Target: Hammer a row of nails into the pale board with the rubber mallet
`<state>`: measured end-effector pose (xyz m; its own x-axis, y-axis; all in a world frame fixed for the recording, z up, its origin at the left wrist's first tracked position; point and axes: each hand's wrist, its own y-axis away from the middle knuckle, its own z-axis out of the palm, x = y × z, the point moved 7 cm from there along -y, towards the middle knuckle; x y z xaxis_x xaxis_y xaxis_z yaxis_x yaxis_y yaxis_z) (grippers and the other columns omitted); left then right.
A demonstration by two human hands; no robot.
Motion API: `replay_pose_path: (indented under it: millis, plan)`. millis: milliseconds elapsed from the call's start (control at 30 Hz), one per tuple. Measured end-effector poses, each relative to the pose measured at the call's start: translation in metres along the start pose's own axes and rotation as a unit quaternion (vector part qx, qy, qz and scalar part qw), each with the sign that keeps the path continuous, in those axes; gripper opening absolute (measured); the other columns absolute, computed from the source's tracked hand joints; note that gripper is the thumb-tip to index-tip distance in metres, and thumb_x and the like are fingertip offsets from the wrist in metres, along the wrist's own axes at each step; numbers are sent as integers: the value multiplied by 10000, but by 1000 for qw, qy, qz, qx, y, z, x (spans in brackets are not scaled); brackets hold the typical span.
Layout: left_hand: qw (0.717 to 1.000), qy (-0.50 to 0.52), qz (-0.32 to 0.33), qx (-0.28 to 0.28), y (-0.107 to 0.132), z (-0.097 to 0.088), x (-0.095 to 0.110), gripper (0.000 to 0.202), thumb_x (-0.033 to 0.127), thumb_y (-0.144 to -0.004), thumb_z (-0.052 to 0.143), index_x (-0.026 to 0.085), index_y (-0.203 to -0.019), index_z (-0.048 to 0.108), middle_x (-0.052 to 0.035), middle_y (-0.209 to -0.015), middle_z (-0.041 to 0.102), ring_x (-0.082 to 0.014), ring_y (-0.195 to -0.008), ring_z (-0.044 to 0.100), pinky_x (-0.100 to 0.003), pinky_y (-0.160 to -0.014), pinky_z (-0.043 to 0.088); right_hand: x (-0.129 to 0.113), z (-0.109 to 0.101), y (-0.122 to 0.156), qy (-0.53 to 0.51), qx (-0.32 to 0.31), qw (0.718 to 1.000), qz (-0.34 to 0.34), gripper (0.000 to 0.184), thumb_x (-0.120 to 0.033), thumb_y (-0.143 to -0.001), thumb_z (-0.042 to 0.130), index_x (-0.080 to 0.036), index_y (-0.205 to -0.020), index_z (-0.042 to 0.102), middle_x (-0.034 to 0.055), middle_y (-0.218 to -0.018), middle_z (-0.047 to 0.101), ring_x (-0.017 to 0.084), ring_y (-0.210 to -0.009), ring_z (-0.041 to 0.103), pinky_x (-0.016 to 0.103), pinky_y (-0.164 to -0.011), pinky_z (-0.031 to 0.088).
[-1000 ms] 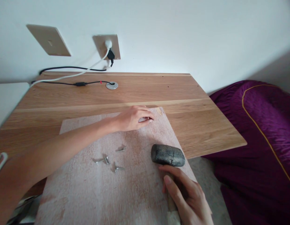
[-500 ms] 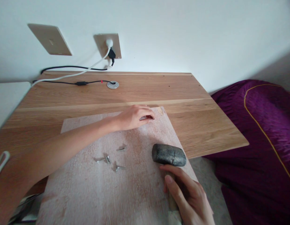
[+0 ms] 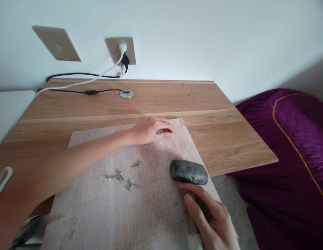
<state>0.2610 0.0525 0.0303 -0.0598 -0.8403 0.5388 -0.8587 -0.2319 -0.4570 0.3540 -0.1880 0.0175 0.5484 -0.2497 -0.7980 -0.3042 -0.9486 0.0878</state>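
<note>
No shift: right hand (image 3: 212, 217) wraps black barrel-headed mallet (image 3: 188, 172); left hand (image 3: 151, 130), grip unreadable, near whitish rectangular board (image 3: 98, 215)'s far-right corner.

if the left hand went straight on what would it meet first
The left hand would cross the right edge of the pale board and pass over the wooden desk, likely meeting the purple cloth first, though depth is unclear.
</note>
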Motion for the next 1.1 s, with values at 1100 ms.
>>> replay_pose_path:
  millis: [1100]
  plan:
    - [1000, -3, 16, -9, 0, 0, 1, 147, 193, -1009, 629, 184, -1038, 773, -96, -1009, 710, -197, -943, 668, -337, -894, 529, -1, 1, -1, -4, -1, 1000, -21, 304, -473, -1017, 582, -266, -1111, 785, -25, -632, 705, 130, -541, 686, 166, -519, 543]
